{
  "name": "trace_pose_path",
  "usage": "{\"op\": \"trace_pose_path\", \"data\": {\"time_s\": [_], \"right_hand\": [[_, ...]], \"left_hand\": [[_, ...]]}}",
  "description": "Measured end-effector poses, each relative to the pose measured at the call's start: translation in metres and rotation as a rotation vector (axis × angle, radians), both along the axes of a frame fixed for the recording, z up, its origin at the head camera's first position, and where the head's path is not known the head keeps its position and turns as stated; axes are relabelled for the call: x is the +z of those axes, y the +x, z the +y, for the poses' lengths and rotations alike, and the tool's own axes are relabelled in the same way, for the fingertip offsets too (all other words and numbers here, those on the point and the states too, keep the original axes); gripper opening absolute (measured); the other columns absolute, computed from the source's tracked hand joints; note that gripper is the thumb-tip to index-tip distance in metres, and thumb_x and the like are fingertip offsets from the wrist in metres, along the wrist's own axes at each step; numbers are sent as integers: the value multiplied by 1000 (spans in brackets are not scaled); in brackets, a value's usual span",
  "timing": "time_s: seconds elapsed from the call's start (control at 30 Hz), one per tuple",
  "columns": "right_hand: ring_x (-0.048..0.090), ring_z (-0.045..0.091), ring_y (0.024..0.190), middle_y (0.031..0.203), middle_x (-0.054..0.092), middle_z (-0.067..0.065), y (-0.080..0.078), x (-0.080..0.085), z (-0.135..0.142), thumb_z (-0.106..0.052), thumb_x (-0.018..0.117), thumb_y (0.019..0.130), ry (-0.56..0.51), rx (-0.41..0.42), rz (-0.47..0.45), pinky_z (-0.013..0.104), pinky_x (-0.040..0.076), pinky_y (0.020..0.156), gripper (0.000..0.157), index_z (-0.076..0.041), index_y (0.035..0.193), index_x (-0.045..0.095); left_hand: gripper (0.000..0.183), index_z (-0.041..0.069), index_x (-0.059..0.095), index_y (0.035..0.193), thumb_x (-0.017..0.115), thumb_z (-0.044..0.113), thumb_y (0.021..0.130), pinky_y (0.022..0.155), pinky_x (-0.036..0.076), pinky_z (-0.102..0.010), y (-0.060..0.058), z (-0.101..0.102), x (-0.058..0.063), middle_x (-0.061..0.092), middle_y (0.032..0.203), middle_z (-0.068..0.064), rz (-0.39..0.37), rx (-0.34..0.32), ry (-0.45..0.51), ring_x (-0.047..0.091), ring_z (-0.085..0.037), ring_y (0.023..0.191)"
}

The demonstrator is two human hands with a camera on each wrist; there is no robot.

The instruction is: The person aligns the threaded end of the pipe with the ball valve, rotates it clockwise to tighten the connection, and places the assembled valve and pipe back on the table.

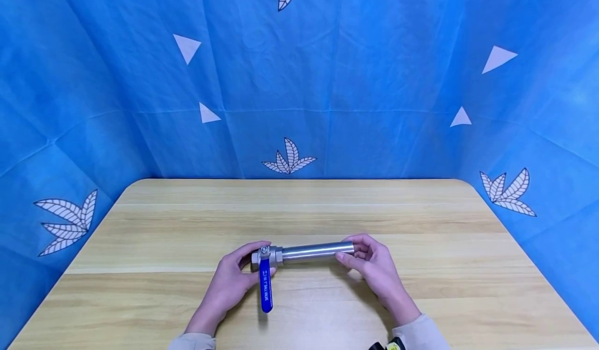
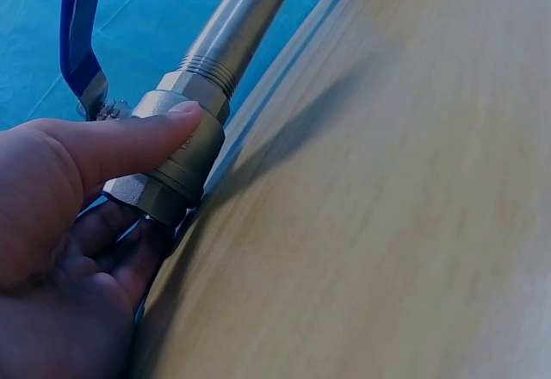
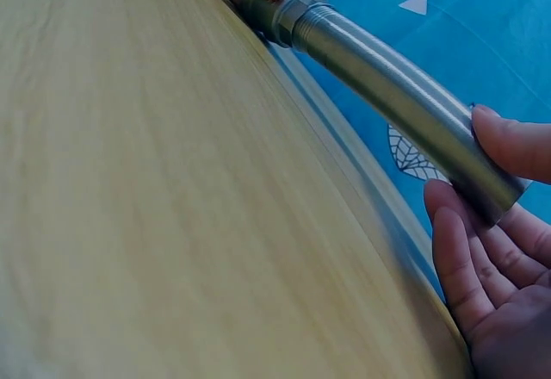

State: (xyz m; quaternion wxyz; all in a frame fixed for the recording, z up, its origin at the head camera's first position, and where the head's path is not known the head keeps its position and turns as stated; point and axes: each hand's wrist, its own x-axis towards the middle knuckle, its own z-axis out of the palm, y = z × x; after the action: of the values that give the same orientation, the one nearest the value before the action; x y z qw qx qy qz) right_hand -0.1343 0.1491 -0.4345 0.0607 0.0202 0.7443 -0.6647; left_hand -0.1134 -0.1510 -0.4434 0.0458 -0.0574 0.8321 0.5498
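My left hand [image 1: 230,279] grips the body of a metal ball valve [image 1: 273,256], its thumb lying across the side in the left wrist view. From the valve hangs a blue lever handle [image 1: 265,287], pointing toward me in the head view. A shiny steel pipe [image 1: 313,251] joins the valve's right end, with some thread [image 2: 209,71] showing at the joint. The pipe's free end is held by my right hand [image 1: 377,267], between thumb and fingers [image 3: 456,250]. Valve and pipe are held just above the table. The valve's far side is hidden by my left fingers.
A light wooden table [image 1: 299,209] with rounded far corners lies beneath both hands. Blue cloth [image 1: 299,69] with white triangles and leaf prints hangs behind it and along both sides. A black device [image 1: 393,345] sits at my right wrist.
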Motion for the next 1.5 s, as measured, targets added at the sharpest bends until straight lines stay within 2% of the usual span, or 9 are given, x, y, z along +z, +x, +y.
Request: {"op": "trace_pose_path", "data": {"time_s": [0.27,0.43,0.7,0.9,1.1,1.2,1.4,1.5], "right_hand": [[65,24,71,87,65,13,-1,-1,-1,-23,84,74,11,-6,-8,31,56,68,46,-2,108,62],[66,26,69,87,64,12,-1,-2,0,-29,83,75,22,6,-7,33,57,66,45,-8,109,62],[66,25,76,98,66,16,0,-4,1,-21,86,71,44,79,52,30,57,65,50,-14,115,61],[63,23,74,95,66,12,0,-5,1,-25,87,69,84,49,49,27,53,64,48,-16,110,64],[62,22,65,83,60,11,-1,-5,0,-33,85,71,101,22,7,27,51,50,43,-18,107,66],[63,24,64,80,59,10,-1,-5,0,-35,84,73,95,22,-2,29,51,48,43,-17,107,66],[63,25,64,86,63,13,-1,-5,1,-26,85,73,56,74,42,31,54,51,51,-16,117,61],[63,24,67,90,66,14,-1,-5,1,-22,85,73,55,88,47,31,54,54,50,-16,116,60]], "left_hand": [[51,39,66,118,84,19,75,108,44,-42,1,0,0,60,129,7,-12,7,8,54,-22,127],[52,39,66,118,84,18,74,109,44,-43,1,0,1,59,130,7,-19,7,17,53,-22,128],[52,39,66,117,84,15,74,109,44,-41,1,0,1,60,129,8,-10,-3,13,54,-20,127],[52,39,66,119,84,18,75,108,44,-43,0,0,0,60,130,7,-11,1,3,54,-22,128],[52,41,65,117,84,20,74,108,44,-44,0,0,-1,60,130,7,-17,4,17,53,-22,128],[52,41,65,117,84,20,74,109,43,-44,0,0,-1,60,130,8,-17,3,28,52,-22,129],[52,40,65,119,84,22,74,109,43,-44,-1,0,-1,59,130,7,-12,-3,25,52,-23,129],[52,39,65,119,84,23,74,109,43,-44,-1,0,-1,59,130,7,-12,-5,23,52,-23,129]]}}
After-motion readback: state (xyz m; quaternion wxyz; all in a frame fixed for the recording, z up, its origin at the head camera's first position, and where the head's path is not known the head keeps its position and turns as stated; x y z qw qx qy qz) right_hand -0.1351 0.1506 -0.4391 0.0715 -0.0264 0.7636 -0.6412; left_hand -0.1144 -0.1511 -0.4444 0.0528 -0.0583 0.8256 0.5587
